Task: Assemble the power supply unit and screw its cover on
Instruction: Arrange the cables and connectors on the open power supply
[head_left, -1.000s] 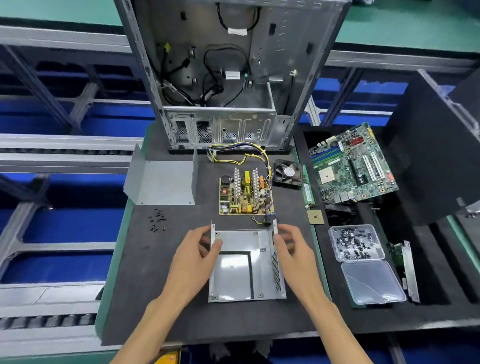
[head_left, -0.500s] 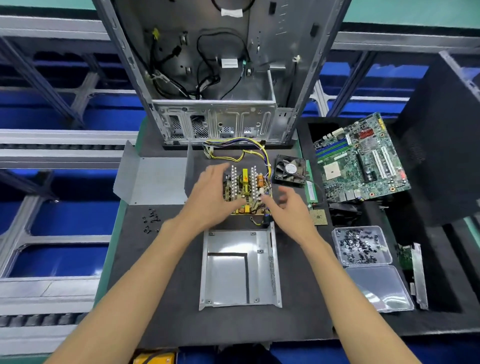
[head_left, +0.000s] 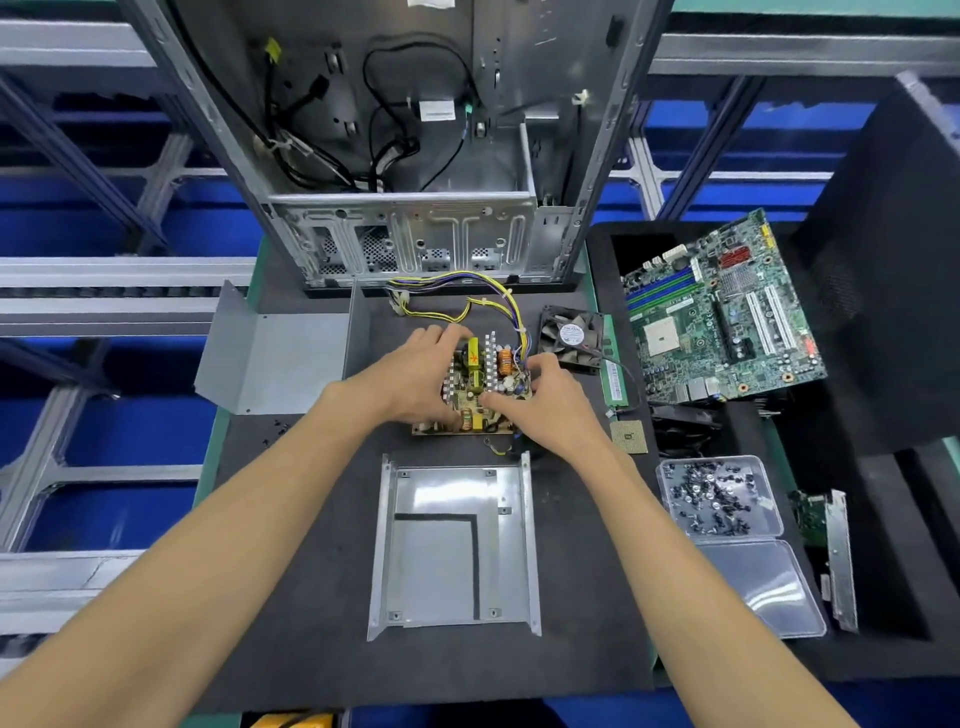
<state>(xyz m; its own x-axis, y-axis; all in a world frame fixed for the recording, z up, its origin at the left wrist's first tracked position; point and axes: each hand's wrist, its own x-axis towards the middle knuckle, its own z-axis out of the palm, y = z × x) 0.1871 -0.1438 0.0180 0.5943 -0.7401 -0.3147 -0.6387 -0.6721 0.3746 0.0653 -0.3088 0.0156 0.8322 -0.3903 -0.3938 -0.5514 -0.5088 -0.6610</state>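
Observation:
The power supply circuit board (head_left: 480, 387), with yellow and blue wires trailing from its far end, lies on the dark mat. My left hand (head_left: 410, 376) grips its left side and my right hand (head_left: 545, 402) grips its right side, fingers curled over the components. The grey metal base tray (head_left: 452, 545) of the power supply lies nearer to me, with nothing in it. The bent grey cover (head_left: 275, 353) lies to the left. A small black fan (head_left: 571, 335) sits right of the board. Loose black screws (head_left: 278, 428) lie below the cover.
An open computer case (head_left: 415, 156) stands at the back. A motherboard (head_left: 722, 312), a RAM stick (head_left: 613, 369), a CPU chip (head_left: 629, 437) and a clear box of screws (head_left: 719, 499) with its lid open lie to the right. A black side panel (head_left: 893, 270) leans at far right.
Both hands left the base tray's side walls, reached forward to the circuit board, and now grip it on either side. The tray stays in place.

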